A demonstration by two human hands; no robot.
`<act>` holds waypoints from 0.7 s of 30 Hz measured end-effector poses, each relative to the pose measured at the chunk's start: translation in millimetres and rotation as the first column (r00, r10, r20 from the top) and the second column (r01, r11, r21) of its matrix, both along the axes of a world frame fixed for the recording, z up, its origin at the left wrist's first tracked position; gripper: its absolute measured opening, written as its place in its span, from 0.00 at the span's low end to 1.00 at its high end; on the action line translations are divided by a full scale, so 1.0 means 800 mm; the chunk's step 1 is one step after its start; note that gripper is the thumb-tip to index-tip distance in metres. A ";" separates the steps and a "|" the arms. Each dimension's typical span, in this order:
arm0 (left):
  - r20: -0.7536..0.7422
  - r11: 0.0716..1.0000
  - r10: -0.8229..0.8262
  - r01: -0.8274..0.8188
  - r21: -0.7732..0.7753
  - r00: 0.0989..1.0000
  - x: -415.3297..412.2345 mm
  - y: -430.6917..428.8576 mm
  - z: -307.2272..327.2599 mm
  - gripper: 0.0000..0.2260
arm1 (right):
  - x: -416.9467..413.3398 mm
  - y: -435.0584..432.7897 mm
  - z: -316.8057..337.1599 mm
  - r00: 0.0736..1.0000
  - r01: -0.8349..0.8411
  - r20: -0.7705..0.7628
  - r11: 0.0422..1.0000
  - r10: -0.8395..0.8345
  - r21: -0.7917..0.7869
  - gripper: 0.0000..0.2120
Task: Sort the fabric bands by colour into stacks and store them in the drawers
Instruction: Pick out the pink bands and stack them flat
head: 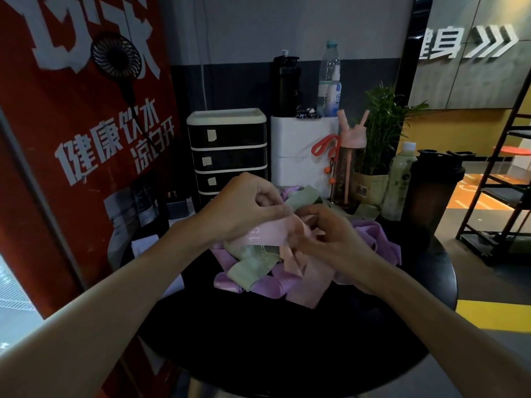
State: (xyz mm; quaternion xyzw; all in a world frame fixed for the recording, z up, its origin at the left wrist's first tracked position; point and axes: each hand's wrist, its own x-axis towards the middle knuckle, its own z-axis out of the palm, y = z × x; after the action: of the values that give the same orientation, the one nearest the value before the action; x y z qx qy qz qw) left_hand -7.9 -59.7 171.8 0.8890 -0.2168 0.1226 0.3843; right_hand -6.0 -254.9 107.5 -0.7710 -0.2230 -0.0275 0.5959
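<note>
Pink band (271, 231), one, between left hand (244, 206) and right hand (330, 235)

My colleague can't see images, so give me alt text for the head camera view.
The left hand and right hand pinch a pink band over a mixed pile of purple, green and pink bands on a round black table. Behind it stands a black drawer unit, drawers closed.

A fitness venue is indicated by raised white wall lettering (439, 44) reading "健身" beside three chevrons, and by a tall red banner (57, 110) printed with white characters on healthy drinking water. A dark translucent shaker cup (431, 191) and a pink-lidded drinking bottle (349, 168) are seen on a round black table (287, 354), near a black metal rack (502, 195).
</note>
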 end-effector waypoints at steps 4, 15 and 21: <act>-0.011 1.000 -0.012 0.012 0.013 1.000 0.000 0.004 -0.007 0.09 | -0.003 -0.002 -0.003 0.987 0.033 0.158 0.987 -0.008 -0.156 0.12; -0.217 0.985 -0.154 0.134 -0.107 0.964 -0.017 0.035 -0.019 0.08 | -0.021 -0.040 -0.014 0.973 0.127 0.223 0.934 -0.052 -0.333 0.21; -0.362 0.976 -0.193 0.143 -0.162 0.912 -0.026 0.069 -0.038 0.16 | -0.028 -0.071 -0.036 0.962 0.207 0.245 0.906 -0.120 -0.369 0.09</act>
State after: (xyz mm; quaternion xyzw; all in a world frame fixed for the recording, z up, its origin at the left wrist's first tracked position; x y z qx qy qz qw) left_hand -28.9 -4.6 141.4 0.8465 -0.2063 -0.0693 0.4859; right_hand -28.6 -311.6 78.8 -0.8827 -0.2216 -0.1166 0.3977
